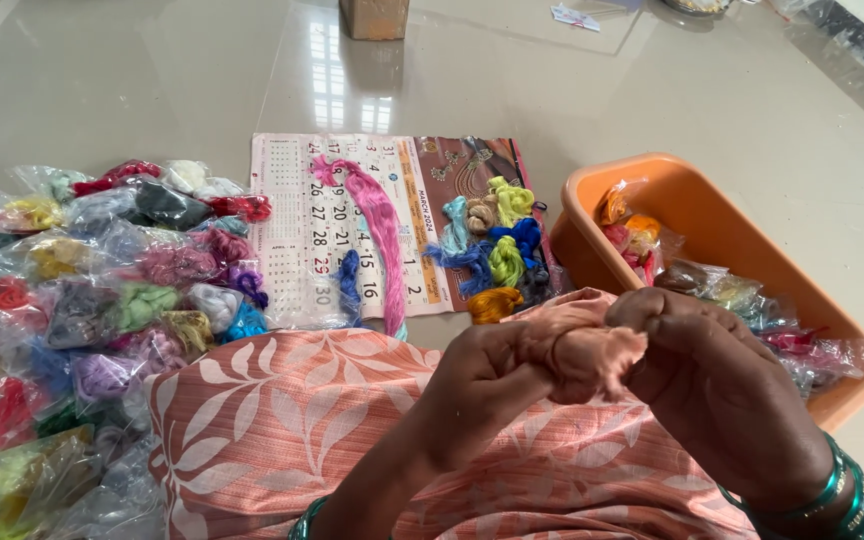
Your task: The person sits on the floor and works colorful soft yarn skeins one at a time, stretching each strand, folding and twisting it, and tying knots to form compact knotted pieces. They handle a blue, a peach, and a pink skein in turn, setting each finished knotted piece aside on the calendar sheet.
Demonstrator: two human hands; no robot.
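Peach thread bundle [592, 355] between both hands [692, 370]

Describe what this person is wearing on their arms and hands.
Both hands are bare, with no gloves or rings visible. The right wrist carries a stack of green and teal bangles. A green bangle also peeks out on the left forearm. No sleeves cover the forearms.
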